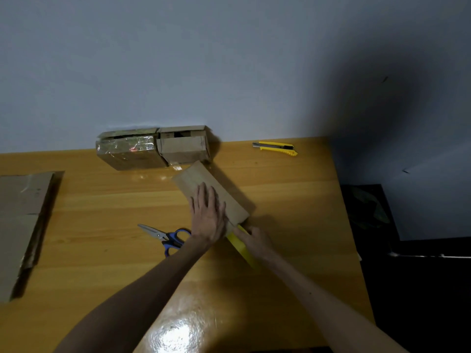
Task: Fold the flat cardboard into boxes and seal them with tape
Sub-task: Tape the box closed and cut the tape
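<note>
Presently the left hand (207,215) lies flat, fingers spread, pressing on a folded cardboard piece (211,192) that rests on the wooden worktop (102,212) and runs diagonally away from both hands. The right hand (254,242) sits just beside it at the near end of the cardboard, fingers closed on a yellow tool (240,244); whether it is a knife or a tape holder cannot be told. Blue-handled scissors (167,238) lie just left of the left hand. Beyond the hands, against the wall, stand two cardboard boxes (153,149) touching each other, the left one taped. A yellow utility knife (276,147) lies far right; flat cardboard sheets (23,220) lie far left
</note>
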